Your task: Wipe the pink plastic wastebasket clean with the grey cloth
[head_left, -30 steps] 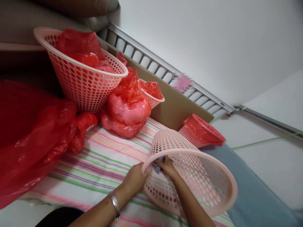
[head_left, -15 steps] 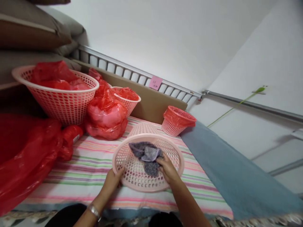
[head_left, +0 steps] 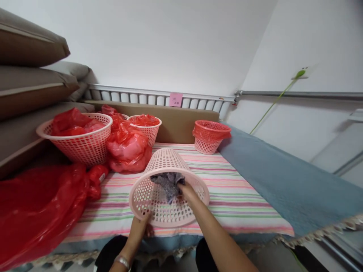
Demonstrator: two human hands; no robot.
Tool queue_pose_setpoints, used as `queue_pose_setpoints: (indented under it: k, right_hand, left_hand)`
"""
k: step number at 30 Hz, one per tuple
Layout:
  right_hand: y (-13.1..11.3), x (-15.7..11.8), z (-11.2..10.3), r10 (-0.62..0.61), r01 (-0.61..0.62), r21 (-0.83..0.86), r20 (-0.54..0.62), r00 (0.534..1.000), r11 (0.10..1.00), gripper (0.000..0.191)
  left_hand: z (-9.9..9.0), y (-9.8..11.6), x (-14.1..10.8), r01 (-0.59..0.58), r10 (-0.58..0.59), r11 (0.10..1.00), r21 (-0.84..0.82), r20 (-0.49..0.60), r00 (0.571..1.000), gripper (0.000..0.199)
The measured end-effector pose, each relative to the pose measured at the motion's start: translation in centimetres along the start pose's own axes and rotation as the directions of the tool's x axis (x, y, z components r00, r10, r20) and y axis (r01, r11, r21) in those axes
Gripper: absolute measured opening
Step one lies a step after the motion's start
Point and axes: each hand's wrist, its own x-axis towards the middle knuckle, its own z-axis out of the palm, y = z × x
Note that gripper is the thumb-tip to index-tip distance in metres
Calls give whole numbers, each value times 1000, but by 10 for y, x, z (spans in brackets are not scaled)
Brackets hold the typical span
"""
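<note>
- Pink plastic, perforated: we found the tipped basket (head_left: pixel 167 160) lying on its side on a striped cloth (head_left: pixel 232 207), its mouth facing us.
- Inside its mouth we noted a dark grey fabric piece (head_left: pixel 168 185), crumpled, its lower end hanging.
- Our right hand (head_left: pixel 185 189) reached into the tipped basket, thumb and fingers pinching the fabric piece at its right edge.
- Our left hand (head_left: pixel 141 224) was closed on the tipped basket's lower left rim, thumb over the edge; other fingers partly hidden. We wore a silver bracelet (head_left: pixel 122 261) on that wrist.
- Left of the tipped basket and behind, we recorded a bulging red bag (head_left: pixel 129 151), then a large basket (head_left: pixel 82 149) with red plastic in it.
- Further left and nearer us, a loose red sheet (head_left: pixel 36 211) spread out.
- Behind the tipped basket, slightly left, we saw a small basket (head_left: pixel 150 133) holding red plastic.
- Behind and to its right, an upright basket (head_left: pixel 208 145) wore red plastic about its upper part.
</note>
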Motion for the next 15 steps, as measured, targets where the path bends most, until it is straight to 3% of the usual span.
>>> queue_pose_setpoints:
  k: [3,6,7,9,11,12,15]
  right_hand:
    - [4,-9,6,-5,2,-58,-56,998,998,46]
    - [6,-33,12,-130,108,-173,-116,985,979,52]
    - [7,-45,14,-186,163,-205,-96,978,965,50]
    - [11,-75,20,-251,258,-201,58,966,945,41]
    - [19,-110,28,-234,271,-106,272,933,957,30]
    - [23,-128,32,-222,256,-69,313,923,964,24]
    - [34,-176,41,-207,221,-34,239,949,975,25]
  left_hand:
    - [-1,-1,-1,11,-11,1000,-12,25,1000,49]
    - [-4,-3,0,36,-34,999,-33,58,998,53]
    - [-5,-4,0,45,-43,998,-37,71,997,54]
    - [-8,-5,1,57,-53,998,-41,98,994,57]
    - [-9,-6,2,57,-51,998,-40,124,991,61]
    - [-10,-7,2,53,-48,998,-40,136,990,63]
    - [-11,-9,3,48,-39,998,-50,160,986,65]
